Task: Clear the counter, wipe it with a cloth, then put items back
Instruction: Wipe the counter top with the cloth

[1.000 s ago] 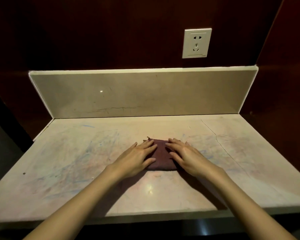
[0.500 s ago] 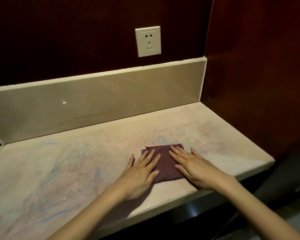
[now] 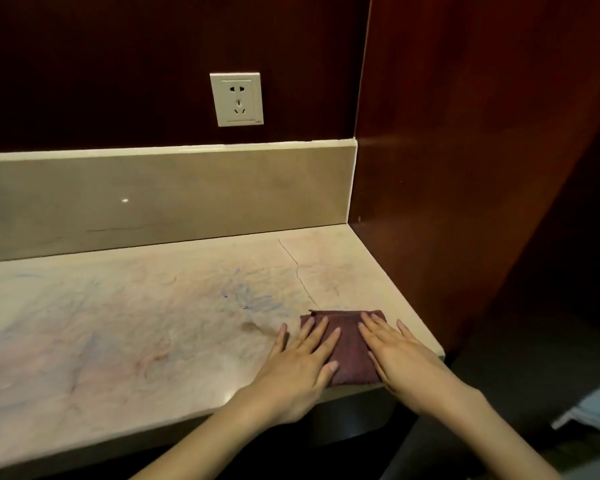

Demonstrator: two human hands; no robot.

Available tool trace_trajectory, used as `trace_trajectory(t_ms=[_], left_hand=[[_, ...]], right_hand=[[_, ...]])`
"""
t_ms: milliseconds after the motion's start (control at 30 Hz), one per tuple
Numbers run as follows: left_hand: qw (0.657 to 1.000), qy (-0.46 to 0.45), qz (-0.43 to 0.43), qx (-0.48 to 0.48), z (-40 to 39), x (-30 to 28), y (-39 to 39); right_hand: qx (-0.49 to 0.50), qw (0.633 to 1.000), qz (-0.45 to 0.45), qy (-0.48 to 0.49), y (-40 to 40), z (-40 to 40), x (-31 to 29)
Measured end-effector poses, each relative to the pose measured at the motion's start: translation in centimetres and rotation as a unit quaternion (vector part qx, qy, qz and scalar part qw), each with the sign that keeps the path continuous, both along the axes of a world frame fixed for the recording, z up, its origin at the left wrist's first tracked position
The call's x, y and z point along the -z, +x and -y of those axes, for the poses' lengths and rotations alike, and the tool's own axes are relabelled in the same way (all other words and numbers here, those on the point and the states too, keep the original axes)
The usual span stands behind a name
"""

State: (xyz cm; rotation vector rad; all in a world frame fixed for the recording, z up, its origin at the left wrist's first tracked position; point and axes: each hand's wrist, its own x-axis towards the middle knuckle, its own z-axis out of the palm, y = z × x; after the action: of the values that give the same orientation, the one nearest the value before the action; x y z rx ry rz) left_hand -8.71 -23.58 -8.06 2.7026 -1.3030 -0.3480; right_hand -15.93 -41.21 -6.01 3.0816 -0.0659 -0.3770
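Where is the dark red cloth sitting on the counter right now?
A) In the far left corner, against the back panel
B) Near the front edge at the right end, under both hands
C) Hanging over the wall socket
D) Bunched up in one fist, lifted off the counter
B: the cloth lies flat near the counter's front right end, with the left hand and right hand pressing it with straight fingers.
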Motion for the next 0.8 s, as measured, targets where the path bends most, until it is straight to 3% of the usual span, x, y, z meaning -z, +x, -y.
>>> trace_trajectory(t_ms=[367,800], left_hand=[[0.999,0.019,-0.007,-0.048,3.6,-0.3,-0.8],[0.997,0.065,-0.013,-0.038,7.3,-0.8,13.4]], right_hand=[[0.046,0.993,0.006,0.105,1.1,1.9,1.2],[0.122,0.984,0.008,0.127,14.6,3.3,1.6]])
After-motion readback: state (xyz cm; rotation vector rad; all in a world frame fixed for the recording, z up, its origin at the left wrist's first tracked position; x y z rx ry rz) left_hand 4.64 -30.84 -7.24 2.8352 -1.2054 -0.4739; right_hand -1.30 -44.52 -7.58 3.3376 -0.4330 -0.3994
